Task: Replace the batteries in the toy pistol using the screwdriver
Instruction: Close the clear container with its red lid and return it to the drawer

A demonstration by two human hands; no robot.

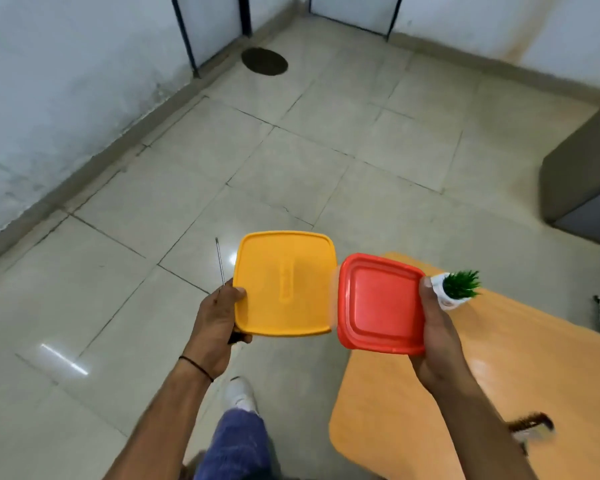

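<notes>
Toy pistol is not something I can pick out here; a dark blurred shape (530, 424) near the desk's right edge could be anything. Tiled floor (291, 168) fills most of my view, and the orange desk (499, 358) comes in from the lower right. I judge the step to be bringing the kit to the desk and setting it down. The yellow-lidded box (284, 284) hangs over the floor, just off the desk's left edge, with the left hand (219, 317) pinching its near left corner, thumb on the lid. The red-lidded box (381, 306), right beside it, is over the desk's far left corner, the right hand (437, 337) gripping its right side. A small potted plant (459, 285) sits just beyond those fingers; I cannot tell whether they touch it. The screwdriver (220, 261) is clamped in the same left fingers, shaft pointing away from me. I would land the red box flat first, short of the plant. Then I would bring the yellow one level over the edge, and only then free the screwdriver.
</notes>
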